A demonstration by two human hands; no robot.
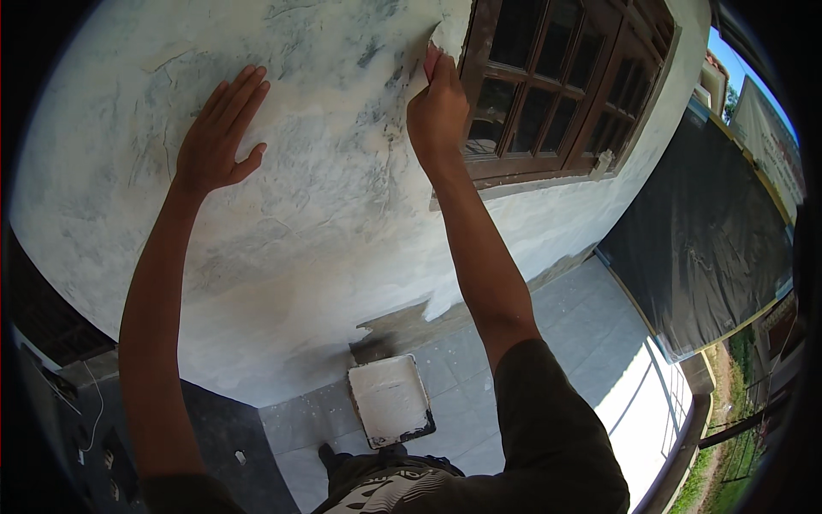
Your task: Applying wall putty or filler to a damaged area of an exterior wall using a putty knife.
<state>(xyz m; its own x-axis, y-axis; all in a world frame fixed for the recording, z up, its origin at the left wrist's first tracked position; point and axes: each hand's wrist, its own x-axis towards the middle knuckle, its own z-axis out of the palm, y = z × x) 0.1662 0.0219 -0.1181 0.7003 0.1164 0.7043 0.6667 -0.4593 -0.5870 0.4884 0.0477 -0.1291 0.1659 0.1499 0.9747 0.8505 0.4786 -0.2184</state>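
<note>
The left hand [221, 141] lies flat against the wall [317, 214], palm down on the patchy white and grey coating, its fingers straight and only slightly parted, the thumb held out to the right. The right hand [438, 111], higher up and to the right, is closed around the red handle of a scraper [431, 60]. The scraper is just beside the left edge of the window [522, 77], near its upper left part; a whitish patch shows at the scraper's upper end, but I cannot tell whether that is the blade or filler on the wall.

The window has a brown wooden frame with small panes. Below, at the wall's bottom edge, a tray [428, 421] of off-white paste sits on the grey tiled floor [467, 385], near the person's feet, its rim smeared and its lower right corner dark. A bare grey-brown strip runs along the foot of the wall. Toward the floor's right edge, a black sheet [702, 231] hangs stretched on a frame, and sunlight falls below it.
</note>
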